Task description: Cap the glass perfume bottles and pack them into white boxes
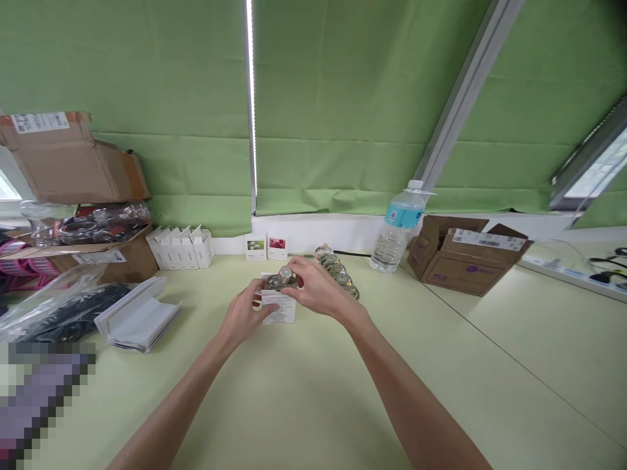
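The left hand (241, 314) grasps a small glass perfume bottle (280, 282) as the right hand (316, 288) pinches its metal cap (285, 274), above a white leaflet (278, 309) near the desk's far edge; the slick, fragile glass looks safest held around the body.

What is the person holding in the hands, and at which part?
A small glass bottle with a metal cap: the right hand grips its upper side, just below the cap, and the left hand steadies its other side.

Silver cap (285, 274) on greenish glass bottle (275, 282)
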Tool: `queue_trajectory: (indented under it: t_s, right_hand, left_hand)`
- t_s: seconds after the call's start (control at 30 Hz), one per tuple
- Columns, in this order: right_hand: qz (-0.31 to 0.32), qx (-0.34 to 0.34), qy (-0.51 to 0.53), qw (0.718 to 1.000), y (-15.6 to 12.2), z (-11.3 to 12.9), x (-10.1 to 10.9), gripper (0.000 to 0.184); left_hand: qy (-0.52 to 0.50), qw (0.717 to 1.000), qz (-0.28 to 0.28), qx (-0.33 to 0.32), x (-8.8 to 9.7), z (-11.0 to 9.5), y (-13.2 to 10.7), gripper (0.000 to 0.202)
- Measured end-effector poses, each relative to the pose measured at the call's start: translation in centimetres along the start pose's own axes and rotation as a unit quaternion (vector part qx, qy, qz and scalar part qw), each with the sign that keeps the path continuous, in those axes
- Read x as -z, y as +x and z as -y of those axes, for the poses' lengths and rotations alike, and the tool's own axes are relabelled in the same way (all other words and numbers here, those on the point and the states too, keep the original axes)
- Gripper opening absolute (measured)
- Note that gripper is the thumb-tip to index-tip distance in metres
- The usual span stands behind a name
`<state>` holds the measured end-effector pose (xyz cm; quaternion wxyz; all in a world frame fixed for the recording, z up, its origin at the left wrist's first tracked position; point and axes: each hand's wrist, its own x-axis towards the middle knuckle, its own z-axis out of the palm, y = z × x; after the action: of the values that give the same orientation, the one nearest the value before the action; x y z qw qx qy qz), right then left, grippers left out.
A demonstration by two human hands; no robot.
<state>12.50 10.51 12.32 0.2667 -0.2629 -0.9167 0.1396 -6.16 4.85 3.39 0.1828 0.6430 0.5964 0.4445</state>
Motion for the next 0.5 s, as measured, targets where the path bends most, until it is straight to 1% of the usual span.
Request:
queue_trajectory:
  t_s: [0.1, 0.17, 0.27, 0.43, 0.5]
  right_hand:
    - [0.008, -0.004, -0.005, 1.0, 0.0, 0.1, -0.2, 0.011]
    - [0.011, -0.008, -0.011, 1.0, 0.1, 0.1, -0.4, 0.013]
    - [0.017, -0.023, -0.012, 1.0, 0.2, 0.0, -0.6, 0.014]
    - [0.069, -0.055, 0.007, 0.996, 0.4, -0.1, -0.9, 0.014]
    - [0.075, -0.06, 0.012, 0.995, 0.3, -0.1, -0.9, 0.013]
  left_hand:
    - [-0.003, 1.0, 0.008, 0.001, 0.3, -0.3, 0.0, 0.059]
    - [0.002, 1.0, 0.016, -0.003, 0.4, -0.6, 0.0, 0.064]
    - [0.004, 1.0, 0.022, -0.003, 0.6, -0.8, -0.1, 0.061]
    - [0.016, 0.999, 0.031, 0.006, 0.8, -1.3, -0.3, 0.057]
    - [0.019, 0.999, 0.03, 0.006, 0.8, -1.5, -0.3, 0.057]
